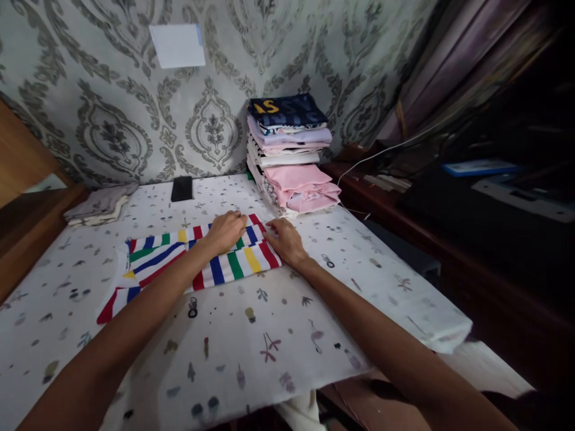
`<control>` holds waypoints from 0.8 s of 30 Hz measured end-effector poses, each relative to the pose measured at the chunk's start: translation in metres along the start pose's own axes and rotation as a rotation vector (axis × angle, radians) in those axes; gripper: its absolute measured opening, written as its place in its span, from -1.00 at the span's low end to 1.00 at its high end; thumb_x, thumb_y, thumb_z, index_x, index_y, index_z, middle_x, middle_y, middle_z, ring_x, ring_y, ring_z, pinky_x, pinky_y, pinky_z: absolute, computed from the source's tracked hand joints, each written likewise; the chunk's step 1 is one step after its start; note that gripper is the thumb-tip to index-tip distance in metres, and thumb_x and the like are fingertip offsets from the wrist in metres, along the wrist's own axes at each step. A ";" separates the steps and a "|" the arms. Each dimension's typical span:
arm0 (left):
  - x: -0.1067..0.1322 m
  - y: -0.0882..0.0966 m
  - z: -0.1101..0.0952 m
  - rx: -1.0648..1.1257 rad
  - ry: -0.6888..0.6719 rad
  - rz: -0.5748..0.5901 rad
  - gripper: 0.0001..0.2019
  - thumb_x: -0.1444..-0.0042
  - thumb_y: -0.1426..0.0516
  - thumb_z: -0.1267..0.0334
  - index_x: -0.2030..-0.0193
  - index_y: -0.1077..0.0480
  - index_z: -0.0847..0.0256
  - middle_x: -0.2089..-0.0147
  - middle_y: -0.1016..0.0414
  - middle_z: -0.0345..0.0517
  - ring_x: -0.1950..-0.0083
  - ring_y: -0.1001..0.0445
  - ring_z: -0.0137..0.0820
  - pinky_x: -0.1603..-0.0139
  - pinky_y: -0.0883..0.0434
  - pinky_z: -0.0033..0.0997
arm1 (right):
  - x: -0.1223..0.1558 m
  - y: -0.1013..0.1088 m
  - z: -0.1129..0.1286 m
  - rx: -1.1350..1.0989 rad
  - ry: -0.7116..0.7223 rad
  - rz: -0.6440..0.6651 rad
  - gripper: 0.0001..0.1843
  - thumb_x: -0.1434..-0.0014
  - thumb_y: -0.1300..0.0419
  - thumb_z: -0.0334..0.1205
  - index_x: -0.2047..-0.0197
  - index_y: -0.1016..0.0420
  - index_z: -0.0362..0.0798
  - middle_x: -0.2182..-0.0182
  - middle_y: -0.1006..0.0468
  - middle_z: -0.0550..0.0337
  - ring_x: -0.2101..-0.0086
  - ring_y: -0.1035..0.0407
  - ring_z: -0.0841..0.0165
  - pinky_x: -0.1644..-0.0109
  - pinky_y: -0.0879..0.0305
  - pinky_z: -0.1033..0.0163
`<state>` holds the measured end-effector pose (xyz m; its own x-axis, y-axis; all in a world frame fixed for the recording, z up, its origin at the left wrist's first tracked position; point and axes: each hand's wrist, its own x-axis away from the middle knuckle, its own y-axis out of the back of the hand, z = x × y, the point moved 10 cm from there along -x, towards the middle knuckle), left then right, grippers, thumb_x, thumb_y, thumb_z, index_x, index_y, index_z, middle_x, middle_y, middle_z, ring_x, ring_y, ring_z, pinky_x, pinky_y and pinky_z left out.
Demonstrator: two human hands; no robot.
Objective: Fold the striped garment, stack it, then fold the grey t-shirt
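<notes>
Striped garment: a folded white fabric garment with red, blue, green and yellow stripes [233,263] is laid flat on the white-printed-cloth-covered table [359,287], well in from its near edge.
Left hand: the left hand [228,232] is rested on the garment, fingers bent and drawn together (whether cloth is pinched cannot be told).
Right hand: the right hand [286,240] is placed at the garment's right end, fingers bunched; a pinch cannot be made out.
Far right corner: occupied by a tall stack of folded pink, white and navy clothes [290,158], just beyond the right hand.
Far edge: a flat black rectangular object [182,188] is set there.
Far left corner: folded grey and cream cloths [99,205] are piled.
In the way: the garment is partly covered by the left forearm [148,299].
</notes>
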<state>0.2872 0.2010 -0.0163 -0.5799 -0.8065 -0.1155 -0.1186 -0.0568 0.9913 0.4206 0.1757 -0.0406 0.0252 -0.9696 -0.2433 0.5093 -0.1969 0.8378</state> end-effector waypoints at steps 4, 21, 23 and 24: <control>-0.009 -0.004 -0.003 0.003 0.022 -0.005 -0.71 -0.33 0.08 0.37 0.14 -0.47 0.25 0.02 -0.49 0.12 -0.02 -0.46 -0.11 0.10 -0.40 -0.20 | 0.001 0.000 0.000 0.008 0.011 -0.004 -0.70 -0.26 -0.18 -0.26 -0.04 -0.52 -0.08 0.09 -0.52 0.02 0.04 -0.38 0.22 -0.07 -0.29 0.18; -0.068 -0.018 0.018 0.266 0.139 0.069 -0.78 -0.12 -0.15 0.38 0.09 -0.50 0.21 0.09 -0.59 0.00 0.11 -0.51 -0.23 0.15 -0.37 -0.36 | 0.037 0.018 -0.005 0.044 -0.093 0.157 -0.80 -0.19 -0.24 -0.07 0.24 -0.48 -0.04 0.23 -0.48 0.08 0.19 -0.38 0.24 0.10 -0.28 0.18; -0.072 -0.022 0.011 0.294 0.144 0.095 -0.78 -0.08 -0.15 0.45 0.13 -0.51 0.23 0.10 -0.59 0.02 0.15 -0.50 -0.25 0.19 -0.35 -0.36 | 0.038 0.015 -0.004 0.044 -0.076 0.156 -0.87 -0.14 -0.26 -0.14 0.34 -0.48 -0.02 0.28 -0.47 0.10 0.19 -0.38 0.24 0.13 -0.27 0.20; -0.073 -0.022 0.008 0.311 0.142 0.103 -0.79 -0.06 -0.14 0.48 0.17 -0.51 0.23 0.12 -0.58 0.02 0.17 -0.49 -0.27 0.21 -0.34 -0.37 | 0.037 0.014 -0.003 0.037 -0.069 0.156 -0.88 -0.12 -0.26 -0.18 0.40 -0.47 -0.02 0.31 -0.47 0.12 0.21 -0.38 0.25 0.16 -0.27 0.21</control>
<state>0.3255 0.2655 -0.0302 -0.4863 -0.8737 0.0153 -0.3175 0.1930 0.9284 0.4314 0.1372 -0.0400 0.0421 -0.9963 -0.0755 0.4720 -0.0467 0.8804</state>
